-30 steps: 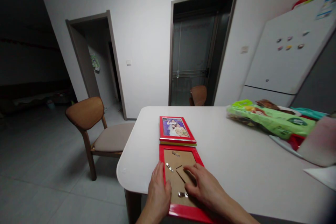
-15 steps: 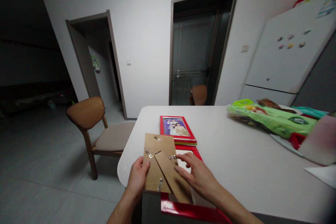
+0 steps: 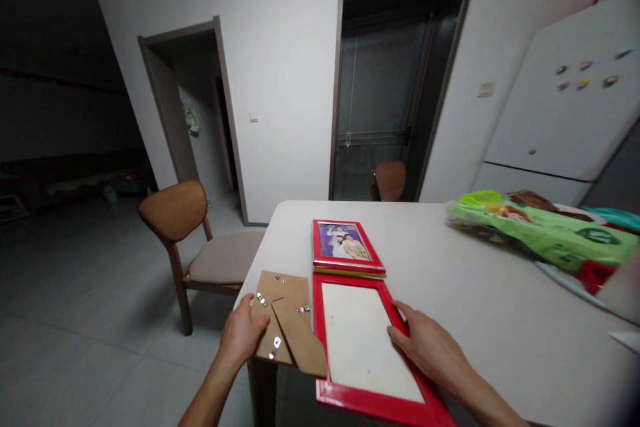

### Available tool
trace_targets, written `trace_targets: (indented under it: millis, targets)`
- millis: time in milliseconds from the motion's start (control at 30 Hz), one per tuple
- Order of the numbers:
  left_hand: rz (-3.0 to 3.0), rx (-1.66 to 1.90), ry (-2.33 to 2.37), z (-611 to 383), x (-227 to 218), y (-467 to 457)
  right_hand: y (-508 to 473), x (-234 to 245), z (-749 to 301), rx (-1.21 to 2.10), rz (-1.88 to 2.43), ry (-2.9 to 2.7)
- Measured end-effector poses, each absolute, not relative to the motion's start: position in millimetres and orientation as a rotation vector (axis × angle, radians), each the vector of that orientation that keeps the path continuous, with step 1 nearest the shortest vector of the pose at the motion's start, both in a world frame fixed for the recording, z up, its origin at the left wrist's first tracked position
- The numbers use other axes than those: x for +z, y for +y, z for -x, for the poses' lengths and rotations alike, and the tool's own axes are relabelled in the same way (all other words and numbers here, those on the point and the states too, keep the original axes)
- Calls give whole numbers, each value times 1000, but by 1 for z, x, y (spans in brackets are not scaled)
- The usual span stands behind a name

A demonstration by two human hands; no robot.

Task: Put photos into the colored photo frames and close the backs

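Note:
My left hand (image 3: 243, 332) grips the left edge of a brown backing board (image 3: 270, 333), thumb on top. Several metal clips and a slanted stand flap (image 3: 299, 340) show on its face. The board lies low at the table's left edge, beside a red picture frame (image 3: 323, 320). My right hand (image 3: 425, 343) is closed on that frame's right side, fingers over the rim. Inside the frame is a plain white panel (image 3: 367, 337); its lower end juts past the table's near edge. Just beyond lies another red frame (image 3: 377, 258) holding a photo of people (image 3: 345, 242), stacked on something yellow-green.
The white table (image 3: 480, 300) has rounded corners. A green plastic package (image 3: 545, 223) lies at its right side, near a red item (image 3: 595, 275). A wooden chair (image 3: 175, 213) stands to the left, another chair (image 3: 390, 180) behind the table. A white refrigerator (image 3: 545, 113) is at the right.
The backing board has moved left and down, off the red frame, uncovering the white panel. My right hand has left the board's clip and taken the frame's right side. The view has shifted slightly.

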State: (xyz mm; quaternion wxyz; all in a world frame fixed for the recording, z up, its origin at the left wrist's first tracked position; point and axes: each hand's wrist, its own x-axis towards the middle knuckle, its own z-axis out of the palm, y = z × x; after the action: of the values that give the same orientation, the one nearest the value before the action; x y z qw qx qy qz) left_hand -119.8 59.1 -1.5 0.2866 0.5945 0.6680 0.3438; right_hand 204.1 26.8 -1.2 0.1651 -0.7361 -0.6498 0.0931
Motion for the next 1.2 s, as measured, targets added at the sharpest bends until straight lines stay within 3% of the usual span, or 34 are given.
trace_targets:
  millis: [200,300,500,633,833,967,1200]
  targets:
    - [-2028,668,2083,110,4,48,31,5,-202,238,2091,-1824]
    - [-2120,710,2032,94,6,44,31,10,-204,319,2039,-1708]
    - [-2174,969,1456,28,15,11,14,30,-201,1177,1515,-1089]
    - [-2285,888,1044,-20,25,-16,2,46,-194,1355,1235,-891]
    - [-2426,1037,913,-35,48,-20,7,46,-196,1225,1358,-1005]
    - [-2088,1297,1270,1,54,-8,18,31,-213,1039,1550,-1141]
    - [-1632,1226,1457,65,16,1,33,4,-233,501,2012,-1451]
